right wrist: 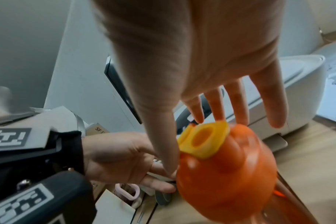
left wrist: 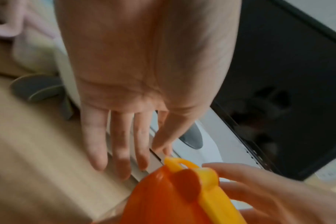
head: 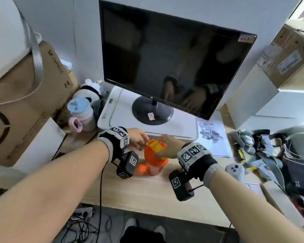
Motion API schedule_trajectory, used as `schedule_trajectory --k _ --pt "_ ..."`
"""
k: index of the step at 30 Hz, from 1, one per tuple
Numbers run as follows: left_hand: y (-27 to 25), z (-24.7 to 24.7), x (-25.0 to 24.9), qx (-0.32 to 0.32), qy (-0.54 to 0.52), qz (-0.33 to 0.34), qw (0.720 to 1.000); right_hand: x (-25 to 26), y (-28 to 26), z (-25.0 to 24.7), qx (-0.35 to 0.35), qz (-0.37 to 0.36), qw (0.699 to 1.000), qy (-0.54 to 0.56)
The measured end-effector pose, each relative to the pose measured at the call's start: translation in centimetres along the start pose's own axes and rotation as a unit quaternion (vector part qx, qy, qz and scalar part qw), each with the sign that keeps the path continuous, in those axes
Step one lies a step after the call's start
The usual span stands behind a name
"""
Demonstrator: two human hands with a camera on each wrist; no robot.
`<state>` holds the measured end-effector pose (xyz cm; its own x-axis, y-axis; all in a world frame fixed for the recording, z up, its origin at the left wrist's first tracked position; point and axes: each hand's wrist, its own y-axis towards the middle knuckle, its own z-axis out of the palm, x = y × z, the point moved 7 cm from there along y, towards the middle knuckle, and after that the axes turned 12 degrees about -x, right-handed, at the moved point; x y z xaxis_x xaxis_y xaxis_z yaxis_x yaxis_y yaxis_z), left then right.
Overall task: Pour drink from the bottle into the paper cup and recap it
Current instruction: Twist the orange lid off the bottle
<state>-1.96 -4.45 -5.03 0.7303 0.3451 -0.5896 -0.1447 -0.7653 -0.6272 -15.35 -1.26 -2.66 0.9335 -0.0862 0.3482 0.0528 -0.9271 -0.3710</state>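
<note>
A clear bottle with an orange cap and a yellow carry loop stands on the wooden desk in front of the monitor. My right hand spans the cap from above: its thumb touches the cap's left side, and its straight, spread fingers hover over the far side by the yellow loop. My left hand is open just left of the cap, with straight fingers and its thumb beside the loop. No paper cup is visible.
A dark monitor stands on a white box right behind the bottle. A blue-lidded mug, a plush toy and cardboard boxes fill the left. Papers, straps and cables crowd the right. Bare desk lies in front.
</note>
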Motion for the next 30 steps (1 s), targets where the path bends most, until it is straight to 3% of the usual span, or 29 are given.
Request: schedule_trajectory --k 2,6,11,14,17,20,25,30 --pt "0.3 0.0 0.6 -0.023 -0.034 -0.01 0.999 0.1 0.2 0.4 0.001 0.008 1.0 0.001" --pt "-0.1 1.7 2.7 0.015 0.037 0.009 0.999 0.2 0.0 1.5 0.007 0.023 1.0 0.007" --pt "-0.9 4.7 4.2 0.032 0.074 0.032 0.996 0.0 0.4 2.6 -0.016 0.043 0.994 0.103" --pt "-1.2 6.2 4.0 -0.008 0.032 0.046 0.998 0.0 0.3 3.0 -0.055 0.061 0.985 0.151" --pt "-0.6 7.1 3.5 -0.034 -0.091 0.054 0.994 0.1 0.2 3.0 -0.08 0.056 0.98 0.171" --pt "0.8 8.0 3.6 -0.043 -0.147 0.075 0.985 -0.1 0.2 2.8 -0.053 0.031 0.984 0.167" --pt "1.4 7.7 3.8 -0.068 -0.096 0.072 0.991 0.1 0.3 2.0 -0.025 -0.026 0.991 0.129" --pt "1.6 7.9 3.4 -0.076 -0.05 0.099 0.991 1.8 0.1 1.2 0.078 -0.149 0.986 0.014"
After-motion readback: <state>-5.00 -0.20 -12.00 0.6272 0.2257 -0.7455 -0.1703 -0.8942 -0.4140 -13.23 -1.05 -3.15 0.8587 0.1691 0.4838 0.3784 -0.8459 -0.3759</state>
